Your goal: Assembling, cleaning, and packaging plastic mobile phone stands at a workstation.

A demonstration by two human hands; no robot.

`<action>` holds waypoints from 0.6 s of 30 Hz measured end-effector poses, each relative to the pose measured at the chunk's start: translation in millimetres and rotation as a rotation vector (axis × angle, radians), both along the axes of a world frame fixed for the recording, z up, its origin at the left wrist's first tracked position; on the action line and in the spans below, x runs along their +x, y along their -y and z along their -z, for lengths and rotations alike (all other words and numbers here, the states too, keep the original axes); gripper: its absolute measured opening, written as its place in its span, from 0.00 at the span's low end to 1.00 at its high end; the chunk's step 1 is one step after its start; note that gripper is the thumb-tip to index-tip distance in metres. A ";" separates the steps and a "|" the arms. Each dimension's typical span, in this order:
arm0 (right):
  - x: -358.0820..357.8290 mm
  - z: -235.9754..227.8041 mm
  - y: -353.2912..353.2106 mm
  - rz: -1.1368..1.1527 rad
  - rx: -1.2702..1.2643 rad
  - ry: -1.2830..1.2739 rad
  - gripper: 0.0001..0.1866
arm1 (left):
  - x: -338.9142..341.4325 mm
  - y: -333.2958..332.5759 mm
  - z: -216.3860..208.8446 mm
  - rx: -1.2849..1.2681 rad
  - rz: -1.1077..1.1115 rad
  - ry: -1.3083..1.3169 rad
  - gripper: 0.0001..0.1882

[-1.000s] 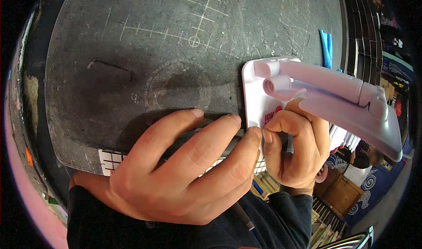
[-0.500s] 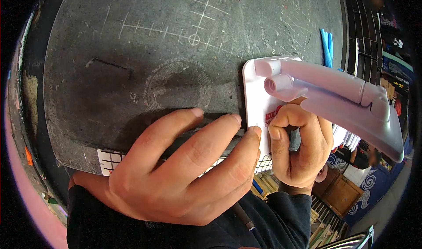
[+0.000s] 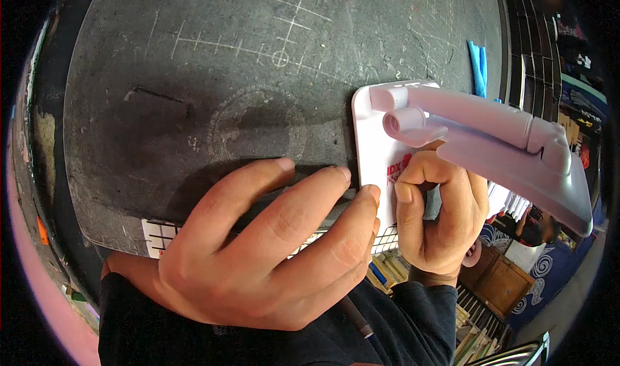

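Note:
A white plastic stand with a flat base [image 3: 371, 153] and a hinged arm [image 3: 481, 111] is on the dark table in front of me, its wide upper panel [image 3: 549, 179] leaning out to the right. Red print [image 3: 395, 170] marks the base. My left hand [image 3: 278, 250] is spread over the table's near edge, one fingertip at the base's left edge. My right hand [image 3: 439, 208] is closed in a pinch beside the red print, under the arm. What lies between its thumb and index finger, if anything, I cannot make out.
White scribed lines and a circle mark the dark table top [image 3: 148, 75]. A white gridded strip [image 3: 158, 237] runs along its near edge, partly behind my left hand. Blue cloth [image 3: 478, 69] lies at the far right. Wooden pieces [image 3: 387, 269] are below the table's edge.
The table marks and the stand's base sit slightly farther left in the picture. Both hands keep nearly the same pose; a little more red print shows beside the right thumb.

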State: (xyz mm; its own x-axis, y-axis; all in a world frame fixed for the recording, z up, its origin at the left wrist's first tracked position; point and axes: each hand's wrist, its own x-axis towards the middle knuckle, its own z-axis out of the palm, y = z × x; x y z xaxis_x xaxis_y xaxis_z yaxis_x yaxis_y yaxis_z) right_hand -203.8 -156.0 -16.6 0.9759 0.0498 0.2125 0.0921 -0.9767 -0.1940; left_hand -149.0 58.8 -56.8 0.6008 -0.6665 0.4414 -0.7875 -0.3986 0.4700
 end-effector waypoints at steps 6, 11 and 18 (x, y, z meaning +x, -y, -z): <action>4.1 -9.9 1.1 -0.046 -0.004 -0.063 0.07 | -3.0 2.7 5.4 -0.052 -0.005 0.009 0.14; 6.0 -15.6 -4.2 -0.033 0.017 -0.039 0.16 | 0.5 1.5 2.2 -0.012 0.024 0.019 0.14; 0.6 11.1 1.6 -0.129 0.135 0.195 0.14 | -0.6 3.0 5.9 -0.041 -0.012 0.068 0.12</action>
State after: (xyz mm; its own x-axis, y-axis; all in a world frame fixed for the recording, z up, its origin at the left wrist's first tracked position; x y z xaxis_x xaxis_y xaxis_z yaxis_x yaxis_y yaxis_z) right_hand -203.2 -157.6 -27.7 0.9034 0.1296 0.4086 0.2623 -0.9211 -0.2878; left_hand -149.7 55.8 -62.7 0.5762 -0.6398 0.5086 -0.8136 -0.3897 0.4315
